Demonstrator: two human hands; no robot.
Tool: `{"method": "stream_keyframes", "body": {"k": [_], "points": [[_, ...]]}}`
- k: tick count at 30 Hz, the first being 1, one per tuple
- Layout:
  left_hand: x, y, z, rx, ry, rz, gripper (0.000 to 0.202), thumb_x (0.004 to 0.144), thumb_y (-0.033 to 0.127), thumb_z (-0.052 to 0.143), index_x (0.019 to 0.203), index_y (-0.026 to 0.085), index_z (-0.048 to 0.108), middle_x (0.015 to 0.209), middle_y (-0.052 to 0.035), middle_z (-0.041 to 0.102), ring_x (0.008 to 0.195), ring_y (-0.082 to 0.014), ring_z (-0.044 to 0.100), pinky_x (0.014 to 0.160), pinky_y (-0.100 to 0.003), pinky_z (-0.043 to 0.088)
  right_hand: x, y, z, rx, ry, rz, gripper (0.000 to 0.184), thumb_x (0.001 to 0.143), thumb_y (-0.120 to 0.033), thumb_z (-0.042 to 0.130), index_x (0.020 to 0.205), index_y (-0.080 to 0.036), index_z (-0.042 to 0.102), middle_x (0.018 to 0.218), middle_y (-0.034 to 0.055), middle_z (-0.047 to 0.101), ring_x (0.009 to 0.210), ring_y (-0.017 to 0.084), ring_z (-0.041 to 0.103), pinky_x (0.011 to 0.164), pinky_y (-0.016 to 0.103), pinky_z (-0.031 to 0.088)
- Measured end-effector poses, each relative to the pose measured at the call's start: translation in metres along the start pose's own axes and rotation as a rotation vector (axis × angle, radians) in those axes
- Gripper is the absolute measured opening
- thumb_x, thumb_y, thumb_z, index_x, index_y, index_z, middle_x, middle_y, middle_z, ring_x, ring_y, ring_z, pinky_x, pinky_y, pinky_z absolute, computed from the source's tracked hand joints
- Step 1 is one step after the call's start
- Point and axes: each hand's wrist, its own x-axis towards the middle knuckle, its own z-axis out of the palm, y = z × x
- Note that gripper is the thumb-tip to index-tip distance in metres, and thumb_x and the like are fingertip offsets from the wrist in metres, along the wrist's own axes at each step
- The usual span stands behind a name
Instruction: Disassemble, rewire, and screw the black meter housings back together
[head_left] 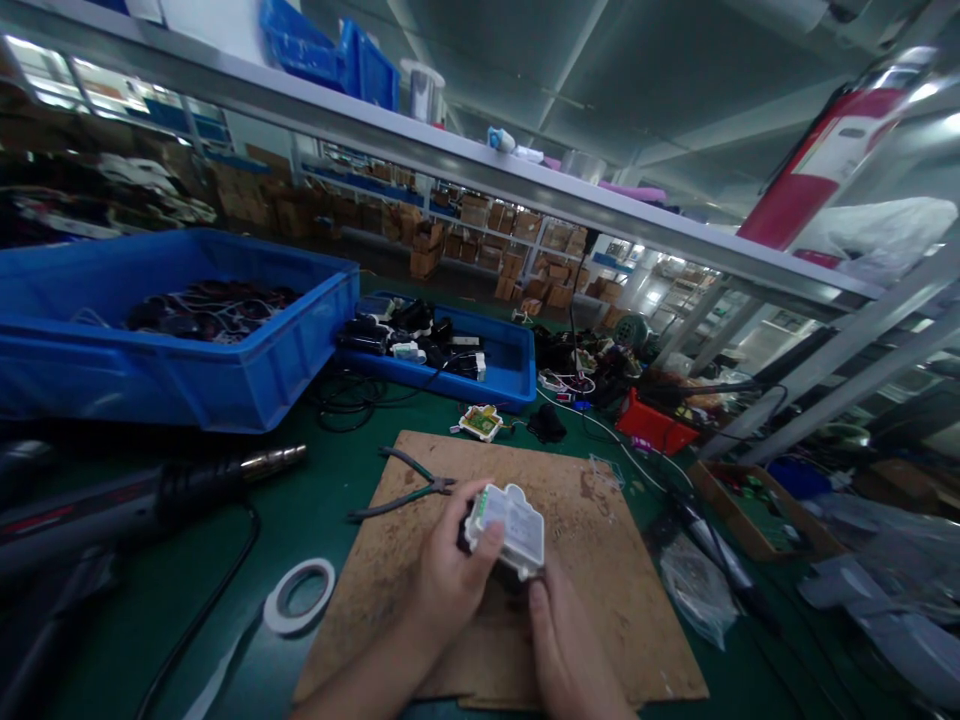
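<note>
A small white plastic electronics housing [517,525] with a dark underside and a green strip along its left side is held up over the brown board [600,560]. My left hand [454,560] grips its left side, thumb across the top face. At its lower right corner my right hand [562,630] closes on the edge; those fingertips are partly hidden beneath. Just beyond my left hand lie pliers [420,485] with their handles spread. Past the board's far edge sits an opened piece with a green circuit board [481,422].
A roll of white tape [300,597] and a heat gun [172,495] lie on the left. Behind are a large blue bin [292,350] of wired parts and a blue tray [510,360] of dark parts. On the right are a cardboard box [765,510] and a plastic bag [697,585]. A shelf [480,165] spans overhead.
</note>
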Motion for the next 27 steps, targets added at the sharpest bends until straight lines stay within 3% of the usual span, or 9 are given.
{"method": "stream_keyframes", "body": {"k": [3,7,10,13,17,20,22,24,27], "points": [[0.010,0.006,-0.001,-0.074,0.106,-0.148,0.048,0.094,0.058,0.048,0.120,0.018,0.058,0.108,-0.0083,0.071,0.094,-0.0231,0.068,0.081,-0.032,0.054,-0.001,-0.007,-0.006,-0.354,0.136,-0.360,0.050,0.099,-0.033,0.047,0.145,-0.017,0.040,0.134,0.0172,0.062,0.120,0.028,0.063,0.098,0.039,0.055],[0.015,0.006,-0.001,-0.086,0.073,-0.200,0.050,0.094,0.061,0.047,0.116,0.018,0.060,0.101,-0.0072,0.071,0.091,-0.0227,0.067,0.080,-0.032,0.053,0.006,-0.012,-0.011,-0.490,0.140,-0.475,0.045,0.099,-0.028,0.045,0.143,-0.016,0.040,0.125,0.0180,0.067,0.107,0.029,0.069,0.085,0.040,0.060],[0.012,0.003,0.000,-0.060,0.060,-0.179,0.049,0.094,0.059,0.047,0.118,0.018,0.059,0.102,-0.0072,0.072,0.090,-0.0227,0.068,0.079,-0.032,0.053,0.009,-0.019,-0.006,-0.271,0.040,-0.258,0.038,0.102,-0.040,0.038,0.131,-0.019,0.050,0.114,0.0158,0.069,0.099,0.027,0.070,0.082,0.040,0.059],[0.006,0.001,-0.004,0.035,0.050,-0.039,0.047,0.093,0.054,0.053,0.126,0.020,0.056,0.111,-0.0072,0.071,0.096,-0.0229,0.069,0.083,-0.032,0.053,0.007,-0.026,0.008,0.267,-0.124,0.181,0.054,0.100,-0.063,0.029,0.115,-0.019,0.056,0.088,0.0090,0.067,0.070,0.018,0.066,0.062,0.029,0.055],[0.000,0.002,-0.009,0.185,-0.027,0.187,0.057,0.081,0.051,0.069,0.129,0.023,0.058,0.119,-0.0069,0.070,0.102,-0.0256,0.068,0.090,-0.034,0.052,0.006,-0.023,0.022,0.823,-0.293,0.526,0.074,0.082,-0.087,0.034,0.096,-0.017,0.055,0.069,0.0002,0.054,0.044,0.008,0.042,0.036,0.018,0.029],[0.002,0.006,-0.006,0.093,-0.007,0.074,0.054,0.087,0.053,0.061,0.130,0.022,0.056,0.118,-0.0077,0.070,0.100,-0.0245,0.068,0.087,-0.033,0.053,0.005,-0.017,0.014,0.565,-0.220,0.361,0.072,0.090,-0.079,0.029,0.107,-0.016,0.057,0.076,0.0045,0.061,0.053,0.013,0.054,0.043,0.023,0.044],[0.007,0.008,-0.003,-0.001,0.048,-0.078,0.050,0.092,0.056,0.052,0.127,0.020,0.056,0.115,-0.0083,0.070,0.098,-0.0235,0.068,0.085,-0.032,0.053,0.005,-0.016,0.004,0.183,-0.074,0.118,0.056,0.099,-0.062,0.034,0.126,-0.017,0.053,0.098,0.0108,0.067,0.080,0.020,0.067,0.069,0.033,0.058],[0.012,0.008,0.000,-0.063,0.081,-0.191,0.050,0.093,0.059,0.048,0.119,0.019,0.060,0.108,-0.0080,0.071,0.095,-0.0232,0.068,0.083,-0.031,0.053,0.007,-0.016,-0.006,-0.195,0.044,-0.140,0.046,0.100,-0.045,0.044,0.138,-0.019,0.045,0.122,0.0152,0.064,0.107,0.026,0.066,0.090,0.040,0.057],[0.017,0.006,0.000,-0.125,0.049,-0.311,0.052,0.090,0.065,0.049,0.108,0.019,0.064,0.088,-0.0045,0.070,0.086,-0.0219,0.067,0.071,-0.027,0.053,0.011,-0.015,-0.015,-0.568,0.061,-0.379,0.044,0.100,-0.038,0.045,0.138,-0.016,0.044,0.124,0.0180,0.065,0.107,0.031,0.067,0.084,0.042,0.060]]}}
